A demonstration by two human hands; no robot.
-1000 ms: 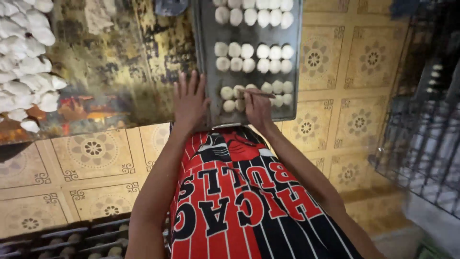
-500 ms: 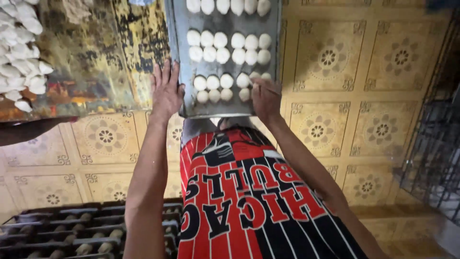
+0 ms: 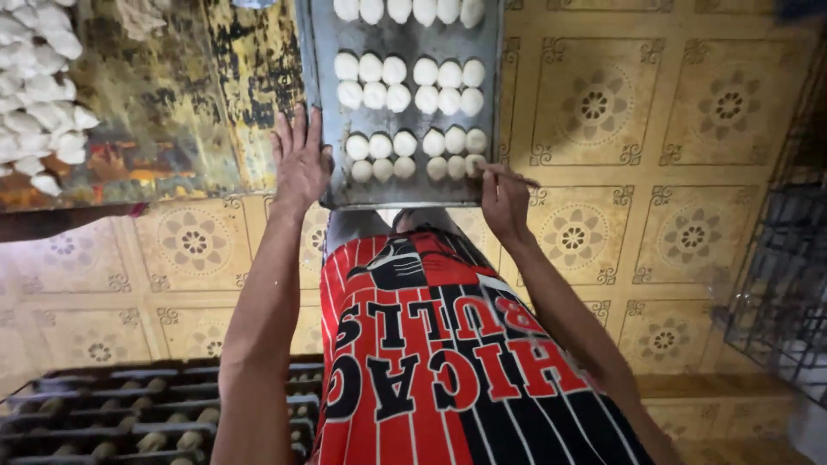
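I see the metal tray (image 3: pixel 398 120) lying just ahead of my fingers, its long axis running straight away from me, and both hands meet its near end about equally. My left hand (image 3: pixel 301 162) rests flat on the near left corner, fingers spread. My right hand (image 3: pixel 504 200) curls over the near right corner, and a thin stick (image 3: pixel 508 175) lies across its fingers. The tray is dull, scratched grey sheet, carrying smooth round white dough balls (image 3: pixel 413 84) in paired rows. Left of my fingers sits a worn, stained board (image 3: pixel 172 103) with more pale dough pieces (image 3: pixel 39 95). Below is patterned yellow floor tile (image 3: pixel 689 232).
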